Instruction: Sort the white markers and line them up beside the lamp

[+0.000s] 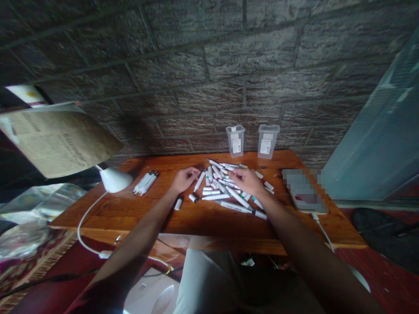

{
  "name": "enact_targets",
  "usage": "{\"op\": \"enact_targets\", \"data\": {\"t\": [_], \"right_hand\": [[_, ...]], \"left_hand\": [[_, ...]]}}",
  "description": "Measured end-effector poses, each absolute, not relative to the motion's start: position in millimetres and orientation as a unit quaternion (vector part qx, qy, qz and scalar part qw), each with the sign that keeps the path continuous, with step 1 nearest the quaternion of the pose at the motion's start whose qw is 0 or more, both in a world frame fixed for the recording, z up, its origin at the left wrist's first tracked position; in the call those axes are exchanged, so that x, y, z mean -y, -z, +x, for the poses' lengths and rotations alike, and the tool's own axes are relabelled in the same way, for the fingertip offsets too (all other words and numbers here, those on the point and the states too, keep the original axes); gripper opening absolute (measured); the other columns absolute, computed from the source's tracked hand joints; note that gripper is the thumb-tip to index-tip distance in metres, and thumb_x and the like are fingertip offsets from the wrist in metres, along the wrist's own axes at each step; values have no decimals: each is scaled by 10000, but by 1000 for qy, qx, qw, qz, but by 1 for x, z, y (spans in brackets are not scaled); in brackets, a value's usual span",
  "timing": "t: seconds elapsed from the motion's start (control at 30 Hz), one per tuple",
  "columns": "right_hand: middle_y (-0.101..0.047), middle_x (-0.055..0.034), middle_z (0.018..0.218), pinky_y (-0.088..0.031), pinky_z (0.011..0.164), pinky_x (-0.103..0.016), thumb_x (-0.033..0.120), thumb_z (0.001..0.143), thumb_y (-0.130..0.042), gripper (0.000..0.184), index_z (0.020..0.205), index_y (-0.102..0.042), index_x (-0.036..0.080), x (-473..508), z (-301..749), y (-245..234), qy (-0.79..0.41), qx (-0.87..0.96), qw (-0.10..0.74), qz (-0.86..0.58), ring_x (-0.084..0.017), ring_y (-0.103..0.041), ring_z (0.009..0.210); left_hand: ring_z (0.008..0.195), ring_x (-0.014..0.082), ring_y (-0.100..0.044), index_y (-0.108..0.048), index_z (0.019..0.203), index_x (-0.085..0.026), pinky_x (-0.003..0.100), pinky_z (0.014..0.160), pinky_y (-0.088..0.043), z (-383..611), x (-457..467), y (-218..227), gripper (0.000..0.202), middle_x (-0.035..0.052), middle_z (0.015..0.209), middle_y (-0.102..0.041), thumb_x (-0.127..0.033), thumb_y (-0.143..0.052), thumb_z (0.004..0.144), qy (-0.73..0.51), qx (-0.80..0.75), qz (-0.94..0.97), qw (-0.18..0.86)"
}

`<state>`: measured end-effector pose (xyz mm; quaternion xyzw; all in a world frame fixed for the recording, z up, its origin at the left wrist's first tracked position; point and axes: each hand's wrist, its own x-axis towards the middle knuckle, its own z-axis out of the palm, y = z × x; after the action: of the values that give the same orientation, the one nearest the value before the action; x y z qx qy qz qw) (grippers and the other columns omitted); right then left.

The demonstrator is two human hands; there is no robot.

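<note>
A loose pile of white markers (222, 187) and caps lies on the wooden table, some with coloured bands or ends. My left hand (185, 179) rests at the pile's left edge, fingers loosely curled with a small gap to the thumb and nothing visible in them. Just beside it lies a marker (199, 182) with a dark end. Over the right part of the pile, my right hand (246, 179) has its thumb and fingertips closed on a marker (224, 172) with a yellow band. The hand hides part of the pile.
A row of grouped markers (145, 183) lies at the left, near a white lamp (114, 179) with a paper shade. Two clear plastic boxes (236, 146) stand by the brick wall. A phone-like device (303, 192) with a cable lies at the right. One loose cap (178, 203) sits near the front.
</note>
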<state>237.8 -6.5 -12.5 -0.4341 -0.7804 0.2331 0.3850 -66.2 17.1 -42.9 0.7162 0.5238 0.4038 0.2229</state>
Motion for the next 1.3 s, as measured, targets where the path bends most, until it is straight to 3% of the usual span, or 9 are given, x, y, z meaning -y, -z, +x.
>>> {"op": "enact_targets", "data": {"t": [0.63, 1.3], "right_hand": [[-468, 28, 537, -280, 546, -261, 411, 929, -496, 400, 606, -564, 184, 7, 238, 9, -241, 795, 364, -421, -114, -435, 540], [-491, 22, 545, -277, 549, -269, 386, 922, -511, 374, 620, -590, 181, 10, 237, 7, -245, 801, 357, -414, -118, -429, 543]], "left_hand": [[642, 171, -670, -699, 908, -156, 272, 652, -512, -64, -16, 40, 321, 45, 742, -731, -456, -610, 839, -399, -523, 721, 216], [671, 178, -672, -697, 912, -156, 279, 683, -515, -64, -15, 38, 345, 45, 747, -731, -481, -608, 838, -393, -522, 725, 221]]}}
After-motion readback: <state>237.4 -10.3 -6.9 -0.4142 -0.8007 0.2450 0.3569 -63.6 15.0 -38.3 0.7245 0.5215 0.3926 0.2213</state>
